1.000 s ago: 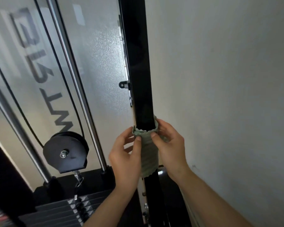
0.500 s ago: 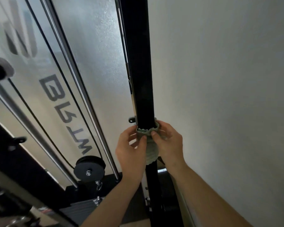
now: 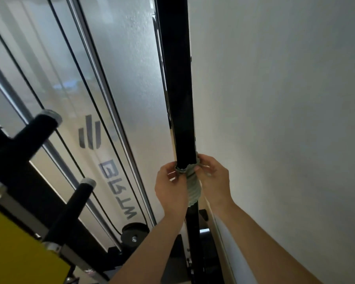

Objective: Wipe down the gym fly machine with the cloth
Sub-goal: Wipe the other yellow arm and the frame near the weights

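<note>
The green ribbed cloth (image 3: pixel 193 189) is wrapped around the fly machine's black upright post (image 3: pixel 175 78), low on the stretch of post in view and just beside the white wall (image 3: pixel 275 99). The left hand (image 3: pixel 170 189) and the right hand (image 3: pixel 214 181) sit level with each other, fingers curled, each pinching its own side of the cloth against the post. The post's long axis runs straight up and away from both hands, so the next stroke likely goes upward.

A plain white wall (image 3: pixel 275 119) fills the right; a yellow panel (image 3: pixel 19 255) sits lower left.
</note>
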Motion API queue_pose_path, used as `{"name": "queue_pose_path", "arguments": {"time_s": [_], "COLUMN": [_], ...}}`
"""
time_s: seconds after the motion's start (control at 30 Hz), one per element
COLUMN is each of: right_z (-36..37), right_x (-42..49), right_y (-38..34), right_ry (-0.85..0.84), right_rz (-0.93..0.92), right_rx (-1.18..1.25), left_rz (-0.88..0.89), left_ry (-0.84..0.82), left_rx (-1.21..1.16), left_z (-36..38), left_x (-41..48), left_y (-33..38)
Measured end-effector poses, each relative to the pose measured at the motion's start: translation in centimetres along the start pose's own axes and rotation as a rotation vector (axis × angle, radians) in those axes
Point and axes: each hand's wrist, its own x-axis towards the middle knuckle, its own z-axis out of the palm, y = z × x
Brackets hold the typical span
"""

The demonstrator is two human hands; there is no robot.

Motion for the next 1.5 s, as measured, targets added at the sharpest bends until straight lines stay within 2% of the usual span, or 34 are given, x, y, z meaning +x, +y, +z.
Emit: {"name": "queue_pose_path", "arguments": {"time_s": [0.37,0.67,1.23,1.5], "right_z": [0.6,1.3,1.5,1.9], "right_x": [3.4,6.8,9.1,11.2], "right_y": [-13.6,-25.0,-36.6,-42.2], "right_ry": [-0.009,0.008,0.038,0.054], "right_rz": [0.033,-0.012,-0.17,-0.258], "right_rx": [0.071,0.078,0.049,-0.004], "left_rz": [0.074,0.118,0.255,0.234], "left_ry": [0.001,0.011,0.005,0.054], "left_rx": [-0.054,-0.065,-0.103,-0.186], "left_z": [-1.4,-2.3,-3.7,-3.6], "left_x": [4.8,8.0,10.6,12.7], "left_y": [14.6,25.1,37.3,42.6]}}
